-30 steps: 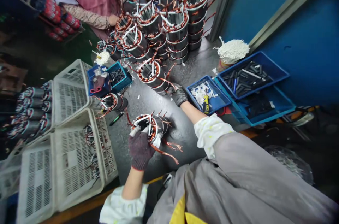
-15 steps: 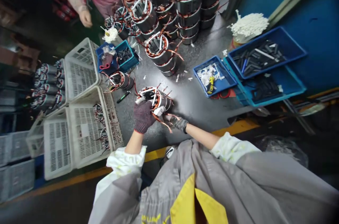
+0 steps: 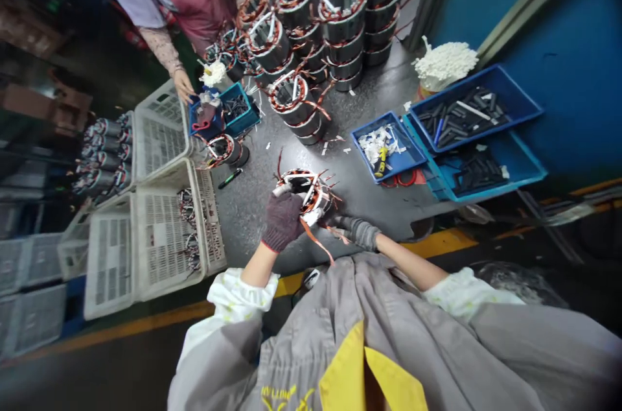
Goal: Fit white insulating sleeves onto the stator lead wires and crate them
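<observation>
A motor stator with copper windings, white sleeves and loose wire ends lies tilted on the dark metal table in front of me. My left hand, in a dark purple knitted glove, is closed around the left end of the stator; its fingertips are partly hidden inside the ring. On the lower right of the stator, my right hand, in a grey glove, is closed on copper lead wires. One thick copper lead hangs from the stator toward me, between my hands.
Stacked stators stand at the back. Another stator and a green pen lie left, beside white crates. Blue trays with sleeves and a yellow-handled tool stand right. A co-worker's hand touches a blue bin.
My right hand has moved right, away from the stator's body. The stator and my left hand sit slightly farther right and lower in view. The co-worker's hand has reached the blue bin.
</observation>
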Motion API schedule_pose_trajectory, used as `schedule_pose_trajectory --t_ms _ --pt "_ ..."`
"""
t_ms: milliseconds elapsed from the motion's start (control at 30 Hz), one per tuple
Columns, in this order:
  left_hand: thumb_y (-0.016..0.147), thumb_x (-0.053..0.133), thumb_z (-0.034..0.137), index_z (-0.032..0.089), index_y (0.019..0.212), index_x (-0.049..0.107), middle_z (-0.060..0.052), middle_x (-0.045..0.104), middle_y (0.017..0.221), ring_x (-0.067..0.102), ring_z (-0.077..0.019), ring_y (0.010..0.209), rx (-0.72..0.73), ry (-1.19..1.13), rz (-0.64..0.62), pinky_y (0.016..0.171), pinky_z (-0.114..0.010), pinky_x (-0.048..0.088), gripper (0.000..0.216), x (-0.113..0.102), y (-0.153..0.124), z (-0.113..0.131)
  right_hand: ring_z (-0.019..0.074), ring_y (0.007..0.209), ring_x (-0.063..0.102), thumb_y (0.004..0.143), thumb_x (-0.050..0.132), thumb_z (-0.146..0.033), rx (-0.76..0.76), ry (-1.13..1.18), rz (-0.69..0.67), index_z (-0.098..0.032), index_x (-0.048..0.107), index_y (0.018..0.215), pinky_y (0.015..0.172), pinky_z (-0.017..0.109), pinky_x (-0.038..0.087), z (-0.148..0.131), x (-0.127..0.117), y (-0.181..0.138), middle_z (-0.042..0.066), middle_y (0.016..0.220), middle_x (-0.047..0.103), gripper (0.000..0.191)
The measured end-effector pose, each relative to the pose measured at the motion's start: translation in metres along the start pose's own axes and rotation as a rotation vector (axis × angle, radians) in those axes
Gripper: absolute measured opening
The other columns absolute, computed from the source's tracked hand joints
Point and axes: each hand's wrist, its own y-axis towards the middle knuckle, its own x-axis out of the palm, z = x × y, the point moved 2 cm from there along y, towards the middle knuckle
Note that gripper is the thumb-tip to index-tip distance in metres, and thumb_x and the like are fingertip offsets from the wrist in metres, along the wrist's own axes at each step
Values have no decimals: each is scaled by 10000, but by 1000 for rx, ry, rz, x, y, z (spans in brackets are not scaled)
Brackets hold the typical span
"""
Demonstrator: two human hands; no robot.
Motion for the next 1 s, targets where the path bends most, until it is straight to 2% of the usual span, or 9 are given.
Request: schedule_pose_trajectory --t_ms 100,167,300,367,433,533,700,867,1000 --pt "881 781 492 256 1398 749 -121 764 1452 636 -367 1470 -2 -198 64 1360 -598 356 569 -26 -23 6 297 874 813 1003 600 -478 96 -72 22 -232 842 989 851 445 681 10 -65 -9 106 976 862 346" --pt "965 696 493 256 1479 687 -115 751 1475 679 -331 1413 -117 -348 178 1284 -573 465 565 -42 -42 1 325 872 804 1021 569 -499 180 -174 203 -241 819 904 878 503 670 -1 -117 -8 118 942 851 377" --pt "1098 524 470 238 1372 737 -99 825 1268 787 -241 1094 -304 -468 252 968 -401 645 418 -47 -50 -2 313 1111 787 1043 591 -408 -146 -292 463 -238 837 1039 1056 500 616 -87 -176 19 111 1186 841 299" --pt "1052 619 427 263 1277 798 -80 831 1213 771 -251 1095 -206 -410 135 987 -408 630 331 -43 -43 1 292 1208 758 1049 574 -324 -361 -365 268 -256 840 1168 1105 477 584 -139 -170 41 93 1332 807 300" --pt "1035 610 348 274 1293 807 -84 820 1238 749 -260 1151 -67 -330 41 1035 -427 607 333 -42 -40 3 289 1201 754 1041 600 -292 -485 -461 -66 -255 833 1226 1081 461 579 -173 -151 60 96 1364 795 300" --pt "1045 553 313 281 1440 747 -98 780 1357 711 -264 1241 5 -227 62 1074 -439 575 441 -49 -49 6 297 1145 756 1034 622 -261 -529 -555 -390 -218 838 1177 1039 454 567 -189 -130 76 123 1295 811 262" --pt "994 667 459 342 1341 802 -94 769 1405 711 -311 1171 24 -215 77 1007 -490 552 390 -33 -47 23 265 1088 738 1056 577 -242 -459 -505 -304 -209 834 1122 996 404 541 -188 -135 86 102 1172 820 267" --pt "1009 587 643 180 1063 840 -99 814 913 695 -192 757 -461 -1064 380 692 -328 551 530 11 -27 -16 283 1051 735 964 738 -298 -399 -676 -459 -194 850 981 946 389 519 -206 -115 81 109 1129 824 155" --pt "915 704 717 165 996 840 -81 806 863 705 -184 754 -526 -1283 473 712 -321 577 575 29 -32 -30 308 1059 726 987 708 -343 -291 -838 -416 -171 844 951 918 401 502 -211 -89 76 148 1163 821 222"
